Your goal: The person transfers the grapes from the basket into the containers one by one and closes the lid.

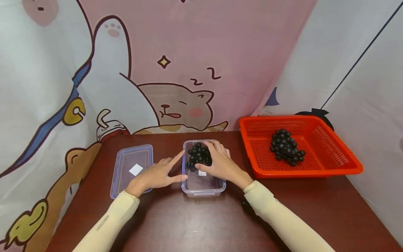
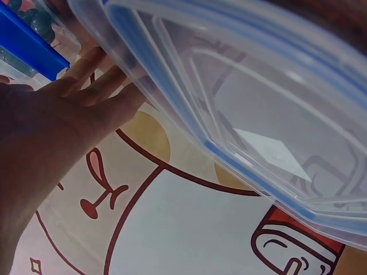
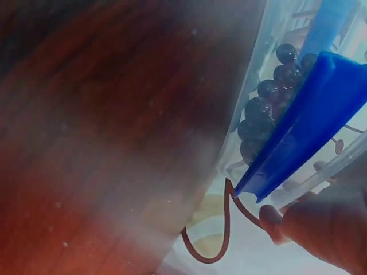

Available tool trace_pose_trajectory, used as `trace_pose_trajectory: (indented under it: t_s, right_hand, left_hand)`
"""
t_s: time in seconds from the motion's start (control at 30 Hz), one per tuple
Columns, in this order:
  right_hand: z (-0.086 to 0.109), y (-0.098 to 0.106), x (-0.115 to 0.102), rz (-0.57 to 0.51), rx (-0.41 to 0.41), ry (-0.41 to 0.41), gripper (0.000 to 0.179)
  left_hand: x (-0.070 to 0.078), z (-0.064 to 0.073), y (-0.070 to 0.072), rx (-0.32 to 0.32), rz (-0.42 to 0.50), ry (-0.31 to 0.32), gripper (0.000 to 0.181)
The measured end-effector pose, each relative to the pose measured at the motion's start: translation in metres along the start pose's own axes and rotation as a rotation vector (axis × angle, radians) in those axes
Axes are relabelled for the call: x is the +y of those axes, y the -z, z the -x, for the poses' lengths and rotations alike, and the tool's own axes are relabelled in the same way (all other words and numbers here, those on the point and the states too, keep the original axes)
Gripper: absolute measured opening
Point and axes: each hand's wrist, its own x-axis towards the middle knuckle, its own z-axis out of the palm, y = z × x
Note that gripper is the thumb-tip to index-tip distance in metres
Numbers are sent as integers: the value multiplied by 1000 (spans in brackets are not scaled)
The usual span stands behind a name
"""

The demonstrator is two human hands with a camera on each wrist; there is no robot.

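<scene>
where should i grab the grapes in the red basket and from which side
Probably around the thick middle of the grapes, coming straight down from above with the right hand, which is the nearer one. They lie heaped on the floor of the red basket, whose raised walls would hinder a low sideways approach.

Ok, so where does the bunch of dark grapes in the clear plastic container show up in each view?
Head: the bunch of dark grapes is near mid-picture, partly covered by the right hand.
Left wrist: top left corner, partly hidden by a blue strip.
Right wrist: right of centre, upper half, partly behind a blue strip.
Shared landmark: the clear plastic container around it.
</scene>
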Motion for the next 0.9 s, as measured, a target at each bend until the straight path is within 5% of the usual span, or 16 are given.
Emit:
trace_pose_trajectory:
  t_s: [0.9]
  right_hand:
    - [6, 32, -5, 11, 72, -46, 92]
  left_hand:
    - [-1, -1, -1, -12, 30, 7, 99]
